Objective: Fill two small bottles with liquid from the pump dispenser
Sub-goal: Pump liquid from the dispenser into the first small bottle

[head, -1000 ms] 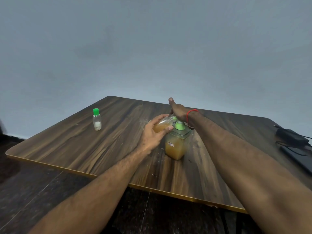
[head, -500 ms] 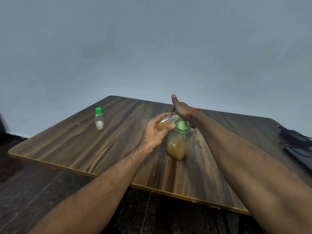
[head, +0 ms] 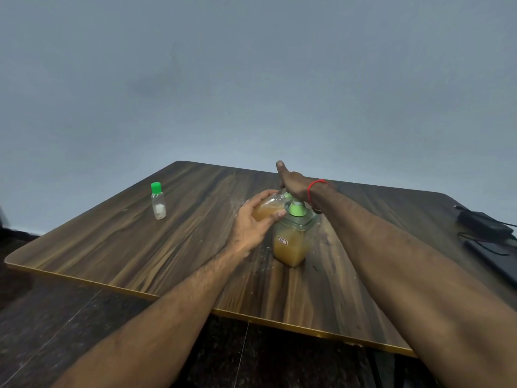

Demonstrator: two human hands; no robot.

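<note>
Standing near the middle of the wooden table point(head: 167, 247), the pump dispenser point(head: 291, 245) is a square clear bottle holding amber-brown liquid to well past half, with a green collar and a small label on its near face.

Head view only. Left hand point(head: 253, 224) is wrapped around a small bottle point(head: 267, 209), fingers over the top and thumb beneath, clamped on it. That bottle is tilted, almost on its side, its mouth pointing toward 3 o'clock and tucked in at the pump's spout; it is mostly full of the same amber liquid. Whether mouth and spout actually touch, cannot tell.

Right hand point(head: 293, 186) lies over the pump head from 1 o'clock of the dispenser, palm down, thumb sticking out toward 12 o'clock. Fingers are hidden behind the hand, so how they stand on the pump, cannot tell. A red thread point(head: 314, 187) circles that wrist.

Second small bottle point(head: 158, 201) stands upright at 10 o'clock of the dispenser, well apart, green cap on, clear with a little whitish content at the bottom.

Small droplets or flecks scatter on the wood around the dispenser. A dark adapter with cable point(head: 484, 225) sits at 3 o'clock, by the table's edge.
</note>
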